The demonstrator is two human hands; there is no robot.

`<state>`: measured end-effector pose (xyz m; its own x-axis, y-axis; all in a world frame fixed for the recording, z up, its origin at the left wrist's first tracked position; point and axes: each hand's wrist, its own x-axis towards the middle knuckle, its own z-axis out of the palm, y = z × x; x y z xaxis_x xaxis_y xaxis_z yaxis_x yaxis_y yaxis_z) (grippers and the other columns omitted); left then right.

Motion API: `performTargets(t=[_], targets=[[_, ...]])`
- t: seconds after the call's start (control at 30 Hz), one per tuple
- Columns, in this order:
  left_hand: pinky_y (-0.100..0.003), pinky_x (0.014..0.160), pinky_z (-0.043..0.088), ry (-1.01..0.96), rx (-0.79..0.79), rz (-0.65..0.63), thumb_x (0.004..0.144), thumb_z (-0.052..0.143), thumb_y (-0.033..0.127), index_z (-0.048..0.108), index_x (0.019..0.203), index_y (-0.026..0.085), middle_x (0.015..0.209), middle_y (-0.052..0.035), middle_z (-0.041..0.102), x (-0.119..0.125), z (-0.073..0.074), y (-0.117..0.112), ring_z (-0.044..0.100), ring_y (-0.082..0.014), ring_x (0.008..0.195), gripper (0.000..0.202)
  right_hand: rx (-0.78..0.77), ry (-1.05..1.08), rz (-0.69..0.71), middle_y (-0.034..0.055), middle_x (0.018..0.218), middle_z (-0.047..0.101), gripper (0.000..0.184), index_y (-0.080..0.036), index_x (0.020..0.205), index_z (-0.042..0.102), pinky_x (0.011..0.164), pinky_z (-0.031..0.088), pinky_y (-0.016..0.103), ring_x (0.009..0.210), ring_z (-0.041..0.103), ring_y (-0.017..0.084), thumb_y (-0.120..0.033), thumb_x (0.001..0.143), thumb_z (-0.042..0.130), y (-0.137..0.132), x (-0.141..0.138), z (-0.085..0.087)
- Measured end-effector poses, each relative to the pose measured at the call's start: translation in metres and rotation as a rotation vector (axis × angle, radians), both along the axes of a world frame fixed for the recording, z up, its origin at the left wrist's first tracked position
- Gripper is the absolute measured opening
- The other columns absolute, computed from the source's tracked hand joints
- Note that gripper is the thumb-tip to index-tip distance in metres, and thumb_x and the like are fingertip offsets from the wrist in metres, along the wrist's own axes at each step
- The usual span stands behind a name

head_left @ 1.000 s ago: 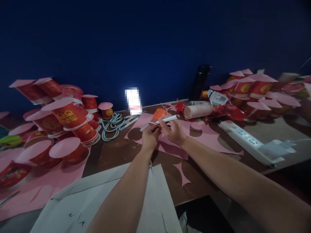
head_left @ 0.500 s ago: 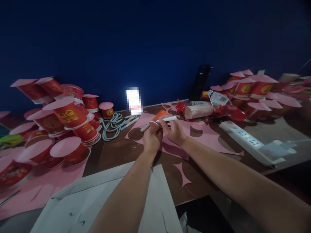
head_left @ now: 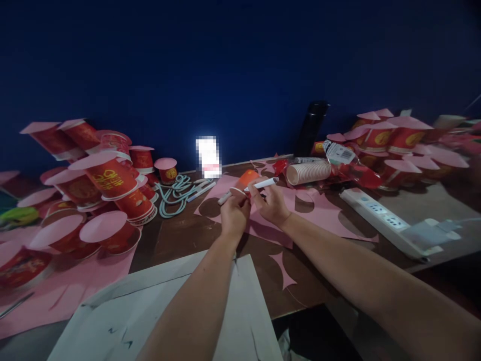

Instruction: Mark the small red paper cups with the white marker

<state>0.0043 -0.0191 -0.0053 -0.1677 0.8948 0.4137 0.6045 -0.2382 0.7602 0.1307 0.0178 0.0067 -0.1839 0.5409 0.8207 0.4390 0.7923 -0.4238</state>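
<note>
My left hand (head_left: 233, 216) is closed around the rim of a red paper cup (head_left: 246, 179), holding it tilted over a pink paper sheet (head_left: 319, 213) with round holes cut in it. My right hand (head_left: 271, 203) pinches a white marker pen (head_left: 263, 184) whose shaft lies across the cup's rim. Both hands meet over the middle of the brown table (head_left: 180, 235).
Piles of red cups capped with pink discs lie at left (head_left: 101, 180) and right (head_left: 394, 135). A sleeve of stacked cups (head_left: 308, 172), a white power strip (head_left: 379, 216), cables (head_left: 173, 193), a dark bottle (head_left: 311, 128) and a white paper (head_left: 150, 311) surround the hands.
The cup in my left hand has tipped up slightly and the hands have shifted a little; the marker stays at the rim.
</note>
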Motion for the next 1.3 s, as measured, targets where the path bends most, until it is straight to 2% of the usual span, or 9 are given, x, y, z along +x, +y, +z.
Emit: performTargets(t=[0.1, 0.2, 0.33, 0.43, 0.57, 0.73, 1.03, 1.17, 1.3], targets=[[-0.024, 0.067, 0.04, -0.024, -0.029, 0.006, 0.078, 0.056, 0.024, 0.073, 0.081, 0.016, 0.069, -0.0012, 0.062, 0.001, 0.001, -0.001, 0.054, -0.0141, 0.067, 0.019, -0.014, -0.016, 0.008, 0.0062, 0.085, 0.068, 0.021, -0.021, 0.092, 0.063, 0.073, 0.05, 0.034, 0.076, 0.062, 0.02, -0.039, 0.092, 0.053, 0.0, 0.0, -0.001], [-0.024, 0.068, 0.041, -0.076, -0.053, 0.013, 0.078, 0.057, 0.025, 0.074, 0.083, 0.017, 0.07, -0.0006, 0.064, 0.003, 0.004, -0.002, 0.055, -0.0144, 0.069, 0.02, 0.008, 0.031, 0.031, 0.0065, 0.095, 0.069, 0.018, -0.023, 0.101, 0.062, 0.079, 0.052, 0.034, 0.086, 0.064, 0.019, -0.034, 0.093, 0.051, 0.001, 0.0, -0.001], [-0.025, 0.068, 0.04, -0.105, -0.088, 0.064, 0.08, 0.055, 0.026, 0.073, 0.081, 0.017, 0.072, -0.0015, 0.066, 0.003, 0.009, -0.003, 0.057, -0.0152, 0.07, 0.02, 0.057, 0.181, -0.104, 0.0078, 0.105, 0.065, 0.019, -0.024, 0.107, 0.059, 0.092, 0.049, 0.04, 0.101, 0.061, 0.021, -0.032, 0.094, 0.047, 0.012, 0.006, 0.0], [-0.026, 0.07, 0.041, -0.11, -0.056, 0.095, 0.081, 0.055, 0.026, 0.072, 0.078, 0.018, 0.076, -0.0023, 0.068, 0.003, 0.009, -0.002, 0.058, -0.0156, 0.072, 0.019, -0.08, 0.335, -0.208, 0.0073, 0.105, 0.063, 0.022, -0.023, 0.107, 0.056, 0.09, 0.051, 0.041, 0.097, 0.06, 0.02, -0.037, 0.09, 0.055, 0.025, 0.012, -0.002], [-0.026, 0.074, 0.041, -0.078, 0.025, -0.006, 0.081, 0.056, 0.024, 0.072, 0.079, 0.019, 0.082, -0.0034, 0.07, 0.005, 0.007, -0.002, 0.059, -0.0159, 0.077, 0.018, -0.297, 0.515, -0.14, 0.0045, 0.097, 0.064, 0.026, -0.021, 0.104, 0.057, 0.079, 0.054, 0.036, 0.081, 0.062, 0.016, -0.04, 0.086, 0.059, 0.034, 0.015, -0.007], [-0.026, 0.075, 0.042, -0.044, 0.02, -0.056, 0.081, 0.054, 0.02, 0.072, 0.077, 0.019, 0.083, -0.0038, 0.07, 0.005, 0.002, 0.0, 0.06, -0.0164, 0.079, 0.018, -0.211, 0.446, -0.083, 0.0057, 0.101, 0.064, 0.021, -0.02, 0.098, 0.059, 0.087, 0.051, 0.035, 0.092, 0.061, 0.017, -0.038, 0.087, 0.058, 0.036, 0.017, -0.01], [-0.026, 0.071, 0.042, -0.122, -0.086, -0.092, 0.077, 0.058, 0.022, 0.073, 0.074, 0.018, 0.075, -0.002, 0.068, 0.006, 0.006, 0.0, 0.058, -0.0162, 0.073, 0.016, -0.17, 0.334, -0.013, 0.0038, 0.097, 0.062, 0.018, -0.021, 0.1, 0.058, 0.084, 0.05, 0.034, 0.087, 0.059, 0.017, -0.035, 0.089, 0.055, 0.03, 0.02, -0.003], [-0.027, 0.07, 0.044, -0.268, -0.19, -0.133, 0.074, 0.062, 0.023, 0.073, 0.077, 0.018, 0.072, -0.0002, 0.066, 0.005, 0.004, 0.002, 0.057, -0.0146, 0.069, 0.012, -0.22, 0.365, 0.018, 0.0038, 0.097, 0.062, 0.018, -0.022, 0.098, 0.057, 0.079, 0.051, 0.033, 0.084, 0.059, 0.016, -0.037, 0.089, 0.055, 0.032, 0.021, -0.004], [-0.027, 0.059, 0.047, -0.687, -0.306, -0.201, 0.072, 0.067, 0.041, 0.069, 0.087, 0.015, 0.071, -0.0017, 0.064, 0.004, -0.002, 0.006, 0.057, -0.0132, 0.06, 0.029, -0.238, 0.389, 0.026, 0.0037, 0.097, 0.062, 0.017, -0.022, 0.095, 0.056, 0.08, 0.053, 0.035, 0.086, 0.059, 0.017, -0.038, 0.089, 0.055, 0.033, 0.021, -0.004]])
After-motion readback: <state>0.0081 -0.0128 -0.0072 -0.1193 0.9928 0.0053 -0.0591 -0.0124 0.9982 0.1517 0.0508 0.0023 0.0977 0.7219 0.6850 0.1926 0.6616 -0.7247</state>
